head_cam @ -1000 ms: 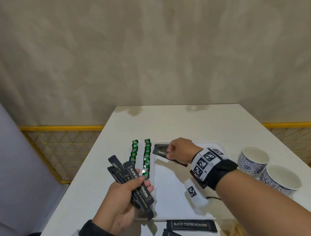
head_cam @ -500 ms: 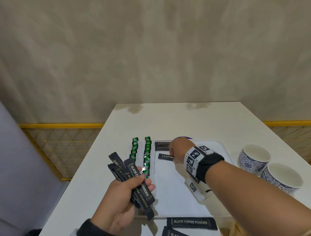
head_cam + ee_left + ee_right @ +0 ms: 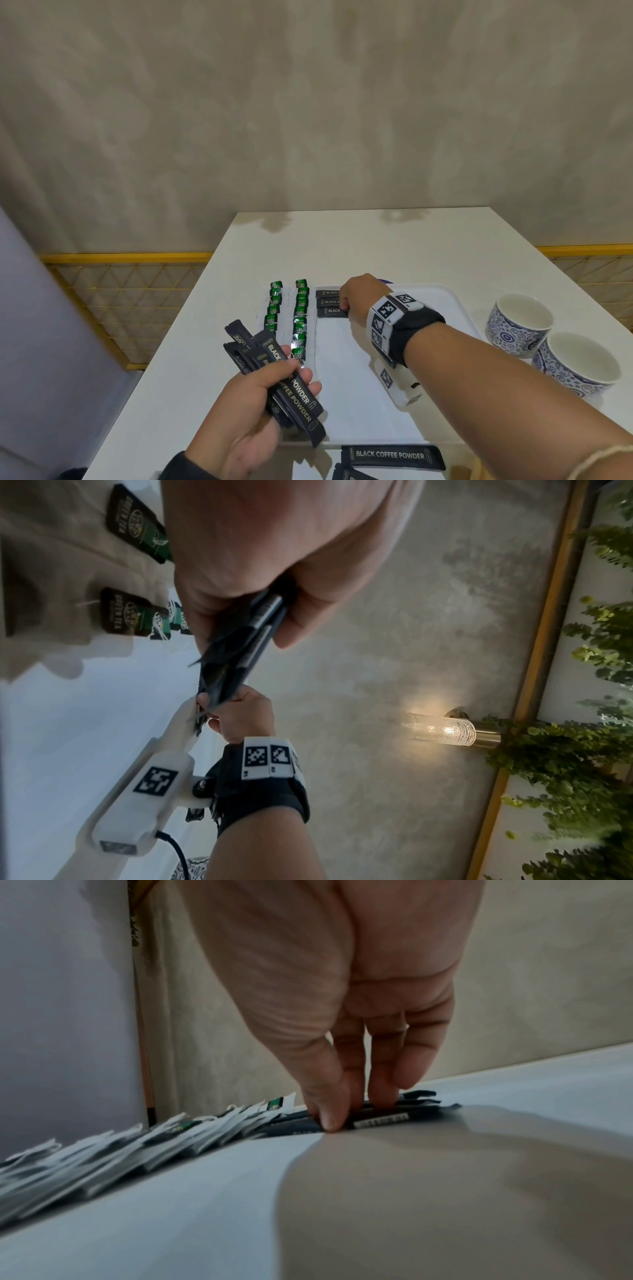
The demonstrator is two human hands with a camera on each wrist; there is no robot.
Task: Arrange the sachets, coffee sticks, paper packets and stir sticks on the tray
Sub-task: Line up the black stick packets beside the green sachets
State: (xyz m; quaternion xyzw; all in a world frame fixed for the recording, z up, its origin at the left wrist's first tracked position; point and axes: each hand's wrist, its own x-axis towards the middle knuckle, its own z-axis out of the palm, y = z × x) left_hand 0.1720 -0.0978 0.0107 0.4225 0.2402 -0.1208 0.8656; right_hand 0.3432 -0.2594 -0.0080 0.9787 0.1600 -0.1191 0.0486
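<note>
A white tray (image 3: 445, 301) lies on the table. Two columns of green tea sachets (image 3: 300, 308) run along its left side. Three black coffee sticks lie in a row at the tray's far end; my right hand (image 3: 344, 306) pinches the nearest one (image 3: 329, 311). In the right wrist view my thumb (image 3: 329, 1118) sits at the near edge of this stick (image 3: 380, 1119) and my fingers on its far side. My left hand (image 3: 303, 378) grips a fanned bundle of black coffee sticks (image 3: 270, 349) above the tray's near left corner; the left wrist view shows this bundle (image 3: 240, 647) too.
Two blue-patterned white cups (image 3: 519, 322) (image 3: 579, 363) stand right of the tray. More coffee sticks (image 3: 390, 455) lie at the table's front edge. A yellow mesh railing (image 3: 130, 298) runs behind the table, beneath a beige wall.
My right hand brought a coffee stick down onto the tray and slid it up against the two sticks at the far end. The left hand stayed put with its bundle.
</note>
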